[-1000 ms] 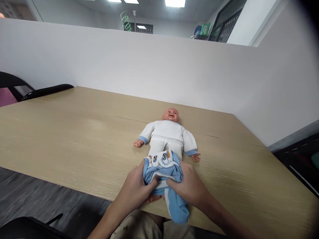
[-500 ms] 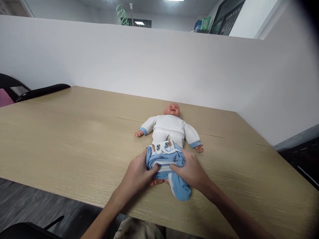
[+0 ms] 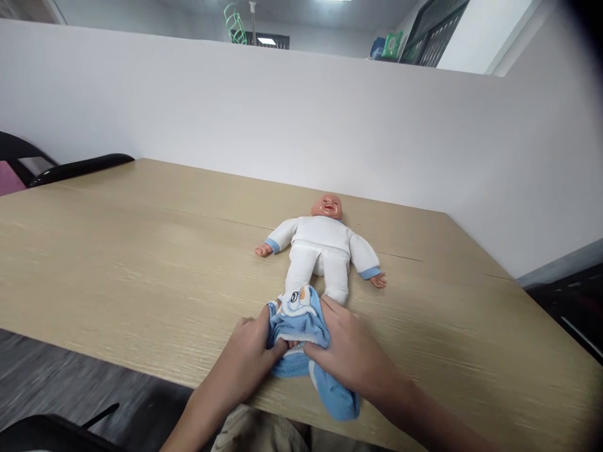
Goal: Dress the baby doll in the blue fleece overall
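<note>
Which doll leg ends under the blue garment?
The picture-left leg: the blue garment covers its end; the other leg meets the right hand.

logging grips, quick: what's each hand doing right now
left hand: closed on the blue knit pants at the doll's feet
right hand: closed on the same blue knit pants

One doll (image 3: pixel 323 248); one blue garment (image 3: pixel 301 326); two hands, left hand (image 3: pixel 247 358), right hand (image 3: pixel 348 351); one table (image 3: pixel 117 251); one chair (image 3: pixel 56 166).

Wooden table (image 3: pixel 141 251), white partition (image 3: pixel 235 107), black chair (image 3: pixel 75 166) left.
</note>
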Action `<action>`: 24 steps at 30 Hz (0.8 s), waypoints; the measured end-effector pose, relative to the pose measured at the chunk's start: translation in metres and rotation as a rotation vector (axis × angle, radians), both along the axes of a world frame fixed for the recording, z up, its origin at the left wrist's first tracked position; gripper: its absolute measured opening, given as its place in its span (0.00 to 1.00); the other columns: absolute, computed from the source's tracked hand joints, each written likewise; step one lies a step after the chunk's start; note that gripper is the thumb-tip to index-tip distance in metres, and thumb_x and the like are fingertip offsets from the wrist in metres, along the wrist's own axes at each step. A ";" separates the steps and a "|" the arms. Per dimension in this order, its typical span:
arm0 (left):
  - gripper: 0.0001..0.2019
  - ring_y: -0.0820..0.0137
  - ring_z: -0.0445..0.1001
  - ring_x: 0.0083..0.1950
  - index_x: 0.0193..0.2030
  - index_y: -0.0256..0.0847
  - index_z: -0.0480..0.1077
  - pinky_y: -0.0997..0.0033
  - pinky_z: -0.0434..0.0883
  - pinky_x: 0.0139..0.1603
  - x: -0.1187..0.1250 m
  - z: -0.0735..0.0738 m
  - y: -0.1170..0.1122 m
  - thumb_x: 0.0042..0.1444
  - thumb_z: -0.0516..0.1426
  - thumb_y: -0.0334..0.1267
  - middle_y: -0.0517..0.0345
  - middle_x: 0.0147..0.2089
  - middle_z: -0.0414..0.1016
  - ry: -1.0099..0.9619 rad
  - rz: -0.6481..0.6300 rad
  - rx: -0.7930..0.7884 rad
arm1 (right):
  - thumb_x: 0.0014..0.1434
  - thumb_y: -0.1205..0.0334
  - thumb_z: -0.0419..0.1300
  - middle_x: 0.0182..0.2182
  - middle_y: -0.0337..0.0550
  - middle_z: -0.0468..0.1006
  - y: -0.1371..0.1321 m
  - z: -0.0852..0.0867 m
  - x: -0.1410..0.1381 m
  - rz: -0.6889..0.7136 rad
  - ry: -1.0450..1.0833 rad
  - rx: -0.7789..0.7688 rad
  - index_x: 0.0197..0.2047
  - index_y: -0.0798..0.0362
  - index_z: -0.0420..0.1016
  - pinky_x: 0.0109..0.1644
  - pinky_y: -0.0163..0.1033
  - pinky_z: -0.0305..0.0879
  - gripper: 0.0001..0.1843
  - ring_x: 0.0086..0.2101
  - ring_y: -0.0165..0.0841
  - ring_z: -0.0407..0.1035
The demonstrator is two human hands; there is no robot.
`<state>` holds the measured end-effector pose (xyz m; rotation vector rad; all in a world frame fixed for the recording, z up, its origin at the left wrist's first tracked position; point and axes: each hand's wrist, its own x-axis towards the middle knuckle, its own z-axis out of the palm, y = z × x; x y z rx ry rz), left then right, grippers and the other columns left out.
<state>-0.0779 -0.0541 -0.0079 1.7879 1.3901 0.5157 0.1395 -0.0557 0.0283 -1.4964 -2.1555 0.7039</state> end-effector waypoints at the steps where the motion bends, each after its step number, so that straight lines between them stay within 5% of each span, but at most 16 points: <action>1: 0.12 0.49 0.74 0.54 0.53 0.41 0.68 0.51 0.67 0.56 0.002 -0.003 0.000 0.66 0.55 0.42 0.46 0.50 0.80 0.026 -0.007 0.027 | 0.57 0.65 0.64 0.49 0.49 0.80 -0.001 -0.002 -0.001 -0.010 -0.040 -0.004 0.51 0.49 0.74 0.55 0.52 0.71 0.17 0.48 0.49 0.76; 5: 0.07 0.53 0.70 0.56 0.48 0.43 0.67 0.49 0.62 0.63 0.010 -0.010 -0.005 0.65 0.54 0.37 0.49 0.53 0.77 -0.004 -0.054 0.129 | 0.57 0.66 0.64 0.57 0.57 0.77 -0.007 -0.002 -0.003 -0.030 -0.135 -0.063 0.58 0.52 0.73 0.61 0.59 0.69 0.24 0.55 0.54 0.74; 9: 0.12 0.51 0.69 0.61 0.55 0.43 0.68 0.47 0.62 0.66 0.014 -0.015 -0.012 0.66 0.53 0.37 0.46 0.58 0.75 -0.101 -0.044 0.121 | 0.58 0.65 0.67 0.57 0.51 0.79 -0.008 -0.001 0.005 0.027 0.005 -0.079 0.60 0.49 0.73 0.65 0.54 0.67 0.26 0.57 0.50 0.73; 15: 0.20 0.52 0.67 0.71 0.66 0.41 0.64 0.48 0.61 0.73 0.011 -0.028 -0.010 0.72 0.51 0.46 0.41 0.69 0.70 -0.315 0.071 0.158 | 0.54 0.68 0.70 0.47 0.44 0.83 0.000 -0.004 0.018 0.050 0.201 -0.075 0.49 0.48 0.77 0.52 0.46 0.73 0.19 0.47 0.45 0.78; 20: 0.21 0.56 0.64 0.75 0.68 0.41 0.66 0.52 0.58 0.78 0.010 -0.013 0.009 0.73 0.53 0.46 0.44 0.72 0.69 -0.414 0.115 0.226 | 0.58 0.64 0.70 0.38 0.38 0.85 0.023 0.000 0.029 0.167 0.258 -0.073 0.41 0.50 0.80 0.44 0.41 0.71 0.07 0.39 0.39 0.77; 24: 0.23 0.54 0.65 0.76 0.67 0.41 0.70 0.54 0.60 0.78 0.003 0.007 0.025 0.72 0.55 0.51 0.47 0.72 0.70 -0.465 0.023 0.054 | 0.57 0.49 0.76 0.41 0.39 0.83 0.043 0.002 0.045 0.196 0.233 -0.068 0.46 0.50 0.80 0.49 0.41 0.70 0.19 0.43 0.40 0.75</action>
